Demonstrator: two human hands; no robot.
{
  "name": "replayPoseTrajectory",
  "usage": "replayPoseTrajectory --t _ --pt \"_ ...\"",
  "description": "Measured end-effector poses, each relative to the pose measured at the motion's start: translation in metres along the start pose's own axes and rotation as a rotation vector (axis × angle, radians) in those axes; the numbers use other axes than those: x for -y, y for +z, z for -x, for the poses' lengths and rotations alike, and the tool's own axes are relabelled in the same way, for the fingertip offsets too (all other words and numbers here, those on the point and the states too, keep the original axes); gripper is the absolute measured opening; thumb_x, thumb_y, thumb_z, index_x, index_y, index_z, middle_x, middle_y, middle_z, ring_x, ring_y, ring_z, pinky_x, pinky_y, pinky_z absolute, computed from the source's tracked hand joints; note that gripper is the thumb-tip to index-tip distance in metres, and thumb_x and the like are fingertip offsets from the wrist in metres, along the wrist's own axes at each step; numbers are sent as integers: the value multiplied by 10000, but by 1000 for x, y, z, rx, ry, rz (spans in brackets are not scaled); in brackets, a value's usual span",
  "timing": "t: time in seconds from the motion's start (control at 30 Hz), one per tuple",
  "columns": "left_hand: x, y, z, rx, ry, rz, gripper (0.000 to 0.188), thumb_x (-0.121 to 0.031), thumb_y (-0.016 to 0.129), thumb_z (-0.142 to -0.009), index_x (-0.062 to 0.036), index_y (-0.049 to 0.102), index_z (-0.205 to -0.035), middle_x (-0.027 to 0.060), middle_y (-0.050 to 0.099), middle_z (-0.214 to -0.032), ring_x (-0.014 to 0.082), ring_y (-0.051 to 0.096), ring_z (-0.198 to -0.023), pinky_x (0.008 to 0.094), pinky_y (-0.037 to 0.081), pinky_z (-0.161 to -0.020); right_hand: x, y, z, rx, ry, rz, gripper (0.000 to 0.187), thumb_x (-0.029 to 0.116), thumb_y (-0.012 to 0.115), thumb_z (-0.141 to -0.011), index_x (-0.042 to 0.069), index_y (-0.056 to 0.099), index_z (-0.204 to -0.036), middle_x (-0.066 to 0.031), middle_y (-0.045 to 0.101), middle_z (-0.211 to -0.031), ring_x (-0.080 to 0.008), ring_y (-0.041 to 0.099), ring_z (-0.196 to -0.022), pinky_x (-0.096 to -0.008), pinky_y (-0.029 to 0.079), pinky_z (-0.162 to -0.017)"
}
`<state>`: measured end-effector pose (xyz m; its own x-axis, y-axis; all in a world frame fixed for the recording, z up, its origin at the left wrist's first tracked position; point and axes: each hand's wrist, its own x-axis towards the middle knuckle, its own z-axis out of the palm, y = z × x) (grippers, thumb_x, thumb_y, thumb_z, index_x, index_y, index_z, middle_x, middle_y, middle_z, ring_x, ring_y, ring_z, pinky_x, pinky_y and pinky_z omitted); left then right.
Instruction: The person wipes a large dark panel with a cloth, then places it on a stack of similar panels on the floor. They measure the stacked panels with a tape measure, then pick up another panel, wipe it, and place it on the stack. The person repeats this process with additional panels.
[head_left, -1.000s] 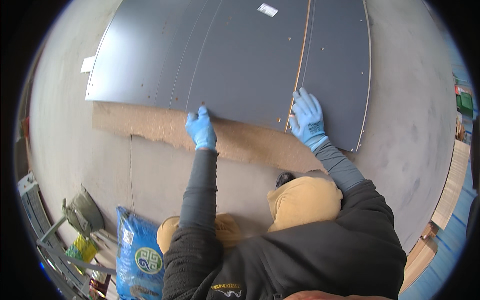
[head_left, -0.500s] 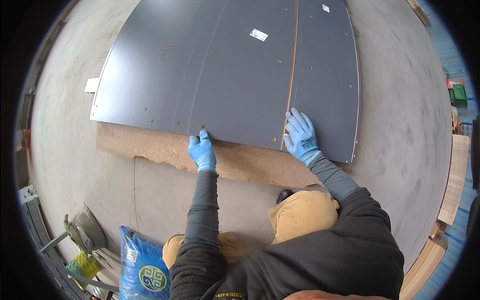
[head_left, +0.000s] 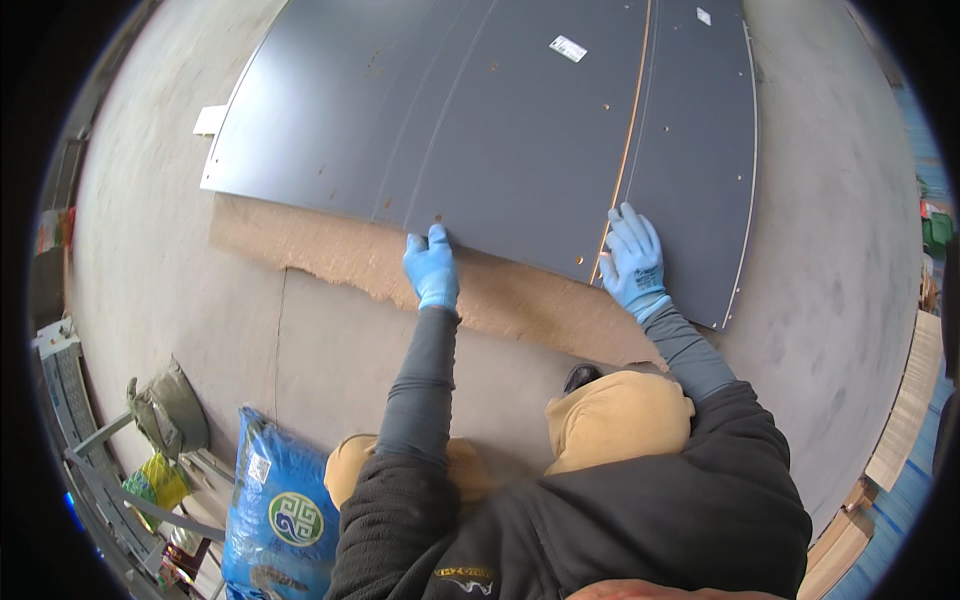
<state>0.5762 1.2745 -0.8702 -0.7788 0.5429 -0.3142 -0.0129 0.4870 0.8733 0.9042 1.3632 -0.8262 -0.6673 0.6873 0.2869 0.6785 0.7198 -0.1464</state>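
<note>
A large dark grey panel [head_left: 520,150] lies in front of me, its surface dotted with small holes and crossed by lengthwise lines. An exposed orange-brown strip [head_left: 631,139] runs along it on the right. My left hand [head_left: 432,268], in a light blue glove, closes on the near edge of the panel beside a hole; some of its fingers are hidden. Close to the near edge, right of the strip, my gloved right hand [head_left: 634,262] rests on the panel with fingers stretched out. Under the panel, a brown sheet [head_left: 500,300] with a ragged edge sticks out towards me.
Concrete floor [head_left: 830,250] surrounds the panel. A blue plastic sack [head_left: 262,530] and a grey-green bag [head_left: 168,410] are at lower left, near a grey metal frame [head_left: 85,460]. Wooden boards [head_left: 908,400] line the right side. White labels [head_left: 568,49] stick to the panel.
The view has shifted, so the panel, floor and hands appear farther up and right. Both hands keep their places on the panel, and the panel keeps its place on the brown sheet.
</note>
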Motion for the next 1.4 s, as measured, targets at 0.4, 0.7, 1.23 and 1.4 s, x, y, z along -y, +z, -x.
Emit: replayPoseTrajectory --t 0.4,0.7,1.23,1.4 --pt "-2 4 2 -36 24 137 428 -255 740 -1007 -62 507 -705 -38 486 -689 86 392 -665 317 387 -591 3 -10 -2 102 22 28 317 230 709 -851 -26 710 -1039 -199 617 -1435 -352 452 -1482 -486 386 -1216" --pt "-2 4 4 -39 23 153 394 -246 740 -1009 -56 539 -728 -41 489 -681 82 394 -650 313 372 -575 3 -11 -2 98 4 73 348 230 729 -833 -47 726 -1045 -206 642 -1393 -354 482 -1458 -483 420 -1197" --pt "3 2 2 12 -42 129 325 -236 678 -1020 35 646 -842 25 606 -724 112 481 -667 338 452 -636 1 -7 3 41 -16 0 294 204 628 -869 -42 685 -1020 -222 632 -1387 -401 489 -1443 -522 422 -1177" --pt "4 0 -2 36 -26 31 411 -280 679 -1033 7 621 -745 3 557 -652 103 438 -611 331 406 -585 6 -9 10 55 -23 79 379 216 651 -867 -62 715 -1117 -215 619 -1420 -380 476 -1456 -505 405 -1200"
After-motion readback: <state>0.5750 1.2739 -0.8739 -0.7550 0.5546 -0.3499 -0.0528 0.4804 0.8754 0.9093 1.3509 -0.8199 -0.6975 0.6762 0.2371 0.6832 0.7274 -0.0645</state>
